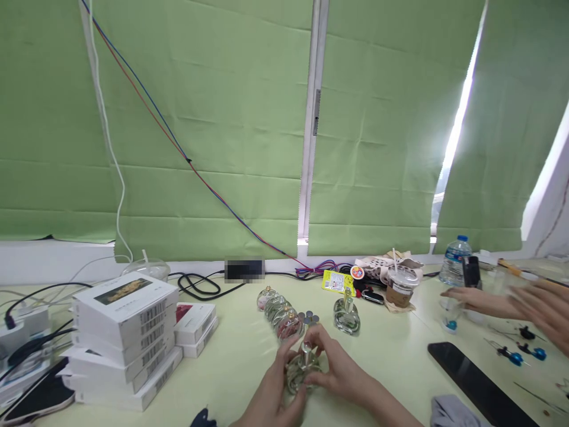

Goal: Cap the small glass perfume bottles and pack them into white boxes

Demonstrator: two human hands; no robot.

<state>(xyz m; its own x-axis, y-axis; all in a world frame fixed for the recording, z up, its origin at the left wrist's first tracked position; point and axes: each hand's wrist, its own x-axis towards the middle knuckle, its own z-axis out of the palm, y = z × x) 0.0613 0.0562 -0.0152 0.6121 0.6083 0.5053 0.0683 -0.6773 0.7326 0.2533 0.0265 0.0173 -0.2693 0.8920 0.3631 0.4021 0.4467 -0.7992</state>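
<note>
At six o'clock of the view, glass bottle (297, 375): held between two hands, silver top (306, 352) upward.
Left hand (280, 388): half closed, curled round the bottle's left side.
Right hand (333, 369): half closed on the opposite side, thumb against the glass, fingers bent near the silver top.
Bottle row (279, 314): eleven o'clock from the held bottle; grey discs (309, 318) just beside the row.
Single bottle (347, 316): one o'clock, well apart from both hands.
White boxes (127, 320): nine o'clock, stacked.
Another person's hand (491, 300): two o'clock, fingers extended.
</note>
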